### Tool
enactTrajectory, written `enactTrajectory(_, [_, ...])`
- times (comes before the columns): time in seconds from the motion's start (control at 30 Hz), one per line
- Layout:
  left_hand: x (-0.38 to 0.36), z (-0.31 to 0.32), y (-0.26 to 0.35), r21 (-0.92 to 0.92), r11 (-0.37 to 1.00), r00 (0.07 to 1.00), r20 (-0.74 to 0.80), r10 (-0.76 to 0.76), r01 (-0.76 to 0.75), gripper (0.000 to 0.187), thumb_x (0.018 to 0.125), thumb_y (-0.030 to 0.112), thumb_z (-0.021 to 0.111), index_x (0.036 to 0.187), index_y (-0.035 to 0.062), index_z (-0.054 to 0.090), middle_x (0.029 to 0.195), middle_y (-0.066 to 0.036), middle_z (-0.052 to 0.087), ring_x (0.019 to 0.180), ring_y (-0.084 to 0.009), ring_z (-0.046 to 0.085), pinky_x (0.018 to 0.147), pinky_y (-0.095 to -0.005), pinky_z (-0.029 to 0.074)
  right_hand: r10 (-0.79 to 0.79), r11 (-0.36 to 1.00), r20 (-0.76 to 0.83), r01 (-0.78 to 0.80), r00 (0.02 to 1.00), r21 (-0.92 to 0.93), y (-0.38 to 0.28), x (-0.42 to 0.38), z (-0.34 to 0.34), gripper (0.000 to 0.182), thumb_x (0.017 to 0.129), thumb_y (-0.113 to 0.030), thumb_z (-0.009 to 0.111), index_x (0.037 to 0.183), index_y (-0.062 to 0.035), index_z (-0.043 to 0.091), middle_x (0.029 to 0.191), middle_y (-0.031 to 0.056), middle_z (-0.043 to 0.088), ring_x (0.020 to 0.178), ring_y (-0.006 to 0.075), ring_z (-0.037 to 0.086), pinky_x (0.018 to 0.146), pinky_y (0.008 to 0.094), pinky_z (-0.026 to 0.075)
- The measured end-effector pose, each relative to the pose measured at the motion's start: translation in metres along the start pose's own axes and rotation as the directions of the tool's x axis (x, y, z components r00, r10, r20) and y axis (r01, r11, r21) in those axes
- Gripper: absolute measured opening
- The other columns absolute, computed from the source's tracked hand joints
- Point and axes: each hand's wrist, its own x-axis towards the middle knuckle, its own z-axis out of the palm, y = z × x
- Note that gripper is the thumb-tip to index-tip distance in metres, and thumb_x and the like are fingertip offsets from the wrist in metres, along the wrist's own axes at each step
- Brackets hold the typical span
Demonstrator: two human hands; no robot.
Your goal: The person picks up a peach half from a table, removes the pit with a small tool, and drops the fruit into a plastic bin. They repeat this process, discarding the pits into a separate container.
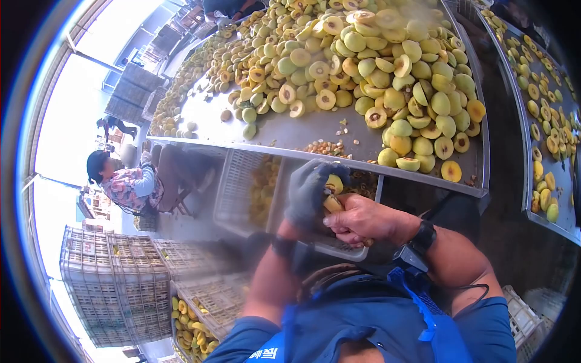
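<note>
My left hand (307, 190), in a grey glove, is closed around a yellow peach half (334, 183) above the crates at the table's near edge. My bare right hand (369, 221) grips a tool with a wooden handle (332, 204) and holds it against the fruit. The handle's end shows below my fingers; the tool's working end is mostly hidden between fruit and glove. On the metal table (290, 133) in front lies a big heap of halved peaches (363, 60), many with brown pits or hollows showing. A little pile of loose pits and scraps (327, 147) lies near the edge.
Below the table edge stand a white crate (233, 193) with yellow pieces and another under my hands. A second table (563, 206) with peaches runs along the right. A seated person (130, 181) is at the left. Stacked crates (115, 284) stand at the lower left.
</note>
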Motion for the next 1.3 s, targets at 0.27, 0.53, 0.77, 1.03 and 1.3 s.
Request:
enactTrajectory(0.27, [-0.052, -0.015, -0.025, -0.232, 0.681, 0.687, -0.066, -0.723, 0.694, 0.028, 0.103, 0.013, 0.053, 0.102, -0.0019, 0.076, 0.091, -0.005, 0.073, 0.08, -0.0123, 0.065, 0.072, -0.0272, 0.052, 0.052, 0.996, 0.012, -0.051, 0.999, -0.073, -0.001, -0.002, 0.012, 0.014, 0.103, -0.015, 0.059, 0.095, -0.0074, 0.05, 0.067, -0.0016, 0.049, 0.05, 0.0083, 0.048, 0.043, 0.0265, 0.041])
enactTrajectory(0.53, [-0.074, -0.113, -0.103, 0.417, 0.519, 0.657, -0.337, -0.674, 0.746, 0.027, 0.099, 0.022, 0.061, 0.11, -0.0009, 0.072, 0.097, -0.015, 0.072, 0.086, -0.0269, 0.068, 0.08, -0.0377, 0.054, 0.082, 0.82, -0.264, -0.215, 0.961, -0.53, 0.047, 0.016, -0.014, 0.03, 0.096, -0.026, 0.065, 0.109, -0.0002, 0.057, 0.08, 0.0109, 0.065, 0.067, 0.0207, 0.065, 0.058, 0.0379, 0.053])
enactTrajectory(0.77, [0.043, -0.017, -0.105, -0.056, 0.725, 0.725, -0.025, -0.688, 0.686, 0.033, 0.093, 0.014, 0.073, 0.123, 0.0008, 0.071, 0.104, -0.005, 0.076, 0.093, -0.0133, 0.068, 0.087, -0.0283, 0.055, -0.301, 0.745, -0.307, 0.021, 0.903, -0.667, 0.029, 0.005, -0.007, 0.037, 0.093, -0.023, 0.063, 0.118, 0.0033, 0.054, 0.096, 0.0256, 0.07, 0.088, 0.046, 0.068, 0.078, 0.0484, 0.054])
enactTrajectory(1.03, [0.094, 0.135, -0.132, 0.319, 0.855, 0.772, 0.379, -0.511, 0.409, 0.047, 0.081, 0.021, 0.078, 0.125, 0.0058, 0.071, 0.126, -0.02, 0.069, 0.114, -0.0367, 0.067, 0.101, -0.0416, 0.053, -0.625, 0.729, -0.589, 0.114, 0.512, -0.675, -0.026, -0.023, -0.017, 0.02, 0.096, -0.011, 0.063, 0.108, 0.0004, 0.051, 0.073, 0.0131, 0.058, 0.064, 0.0209, 0.057, 0.063, 0.0392, 0.049])
enactTrajectory(1.3, [0.079, 0.128, -0.118, 0.256, 0.764, 0.632, 0.441, -0.637, 0.592, 0.046, 0.078, 0.027, 0.083, 0.113, 0.0004, 0.069, 0.106, -0.017, 0.074, 0.097, -0.0268, 0.072, 0.086, -0.0369, 0.056, -0.562, 0.726, -0.624, -0.039, 0.542, -0.687, -0.027, -0.031, -0.047, 0.022, 0.094, -0.012, 0.063, 0.107, 0.0036, 0.054, 0.08, 0.0191, 0.063, 0.073, 0.0325, 0.063, 0.071, 0.0431, 0.051])
